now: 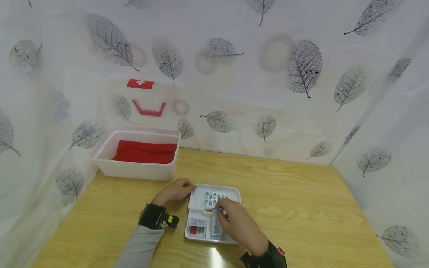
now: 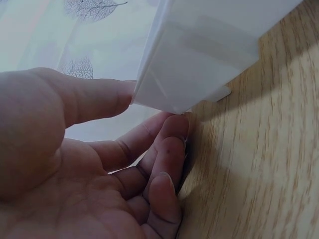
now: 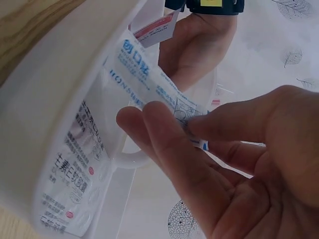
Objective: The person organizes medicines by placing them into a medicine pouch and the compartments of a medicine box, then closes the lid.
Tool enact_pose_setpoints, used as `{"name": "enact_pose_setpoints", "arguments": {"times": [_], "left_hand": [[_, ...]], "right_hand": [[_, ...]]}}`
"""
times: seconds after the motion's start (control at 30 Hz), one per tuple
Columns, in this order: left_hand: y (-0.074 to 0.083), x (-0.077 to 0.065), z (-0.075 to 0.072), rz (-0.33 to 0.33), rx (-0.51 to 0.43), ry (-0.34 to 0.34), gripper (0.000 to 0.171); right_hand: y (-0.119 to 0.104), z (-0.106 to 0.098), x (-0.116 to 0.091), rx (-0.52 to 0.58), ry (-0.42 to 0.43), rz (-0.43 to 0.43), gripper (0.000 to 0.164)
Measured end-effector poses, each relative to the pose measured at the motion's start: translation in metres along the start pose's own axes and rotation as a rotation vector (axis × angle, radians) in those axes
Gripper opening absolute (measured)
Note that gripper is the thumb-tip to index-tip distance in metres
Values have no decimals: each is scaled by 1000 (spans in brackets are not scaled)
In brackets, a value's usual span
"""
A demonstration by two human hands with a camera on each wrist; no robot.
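Observation:
A shallow white compartment tray [image 1: 196, 203] lies on the table in the head view. My left hand [image 1: 174, 192] pinches its upper left corner, with the thumb on the edge and the fingers below in the left wrist view. My right hand [image 1: 239, 223] holds the end of a white adhesive bandage packet [image 3: 139, 74] with blue print between thumb and fingers. The packet slants over the tray's lower compartment. A blister of green-and-white capsules [image 1: 210, 199] sits in the upper compartment, and a red-and-white packet [image 1: 197, 229] at lower left. The right wrist view shows a printed foil blister [image 3: 75, 169] inside the tray.
A white plastic box [image 1: 137, 171] with red cloth [image 1: 144, 152] inside stands at the back left. Behind it rises a pale lid with a red handle [image 1: 149, 111] and a red cross label [image 1: 140, 84]. A leaf-print curtain [image 1: 234, 85] borders the wooden table [image 1: 301, 208].

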State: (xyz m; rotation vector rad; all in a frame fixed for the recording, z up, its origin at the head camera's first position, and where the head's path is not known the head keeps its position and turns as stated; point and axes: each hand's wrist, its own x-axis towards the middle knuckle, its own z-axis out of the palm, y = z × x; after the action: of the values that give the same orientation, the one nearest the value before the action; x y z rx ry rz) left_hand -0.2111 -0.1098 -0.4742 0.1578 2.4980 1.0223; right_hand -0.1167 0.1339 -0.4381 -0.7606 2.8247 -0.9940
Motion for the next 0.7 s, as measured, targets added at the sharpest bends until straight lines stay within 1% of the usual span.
{"name": "enact_pose_setpoints", "arguments": {"times": [0.07, 0.13, 0.27, 0.5, 0.7], "left_hand": [[0, 0, -1, 6, -1, 1, 26], [1, -1, -2, 8, -4, 2, 26], [0, -1, -2, 9, -10, 4, 27], [3, -2, -3, -10, -31, -1, 28], [2, -1, -2, -15, -19, -2, 28]], "right_hand": [[0, 2, 1, -14, 23, -3, 9], [-1, 2, 1, -20, 37, 12, 10], [-4, 2, 1, -52, 40, 40, 9], [-4, 4, 0, -146, 50, -3, 7], [-3, 7, 0, -201, 91, -3, 8]]}}
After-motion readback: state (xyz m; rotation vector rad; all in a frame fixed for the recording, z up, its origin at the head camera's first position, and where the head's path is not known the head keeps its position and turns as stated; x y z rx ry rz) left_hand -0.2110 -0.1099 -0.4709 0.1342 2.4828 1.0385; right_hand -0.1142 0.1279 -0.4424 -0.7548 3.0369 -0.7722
